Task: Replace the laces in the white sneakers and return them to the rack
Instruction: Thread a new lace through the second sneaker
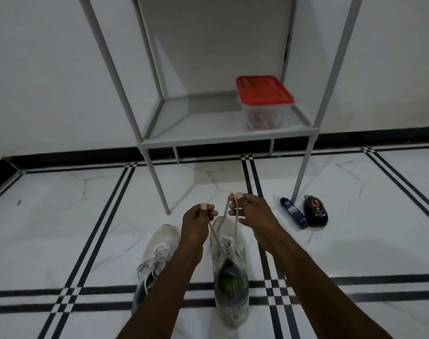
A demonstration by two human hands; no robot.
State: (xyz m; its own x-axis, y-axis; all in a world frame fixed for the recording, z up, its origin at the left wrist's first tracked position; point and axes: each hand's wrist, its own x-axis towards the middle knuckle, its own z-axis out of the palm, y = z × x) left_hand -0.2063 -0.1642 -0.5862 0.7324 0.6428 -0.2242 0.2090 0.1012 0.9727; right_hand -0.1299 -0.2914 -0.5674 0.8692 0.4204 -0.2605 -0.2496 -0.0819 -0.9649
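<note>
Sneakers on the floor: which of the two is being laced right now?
The right sneaker, nearer the blue bottle. Both hands pinch its lace ends, pulled up taut; the left sneaker lies untouched beside it.

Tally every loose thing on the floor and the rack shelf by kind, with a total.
White sneakers: 2, one by the left hand, one whose lace both hands pull, the right hand too
Red-lidded plastic box on the rack: 1
Blue tube on the floor: 1
Black case beside it: 1
Total: 5
</note>
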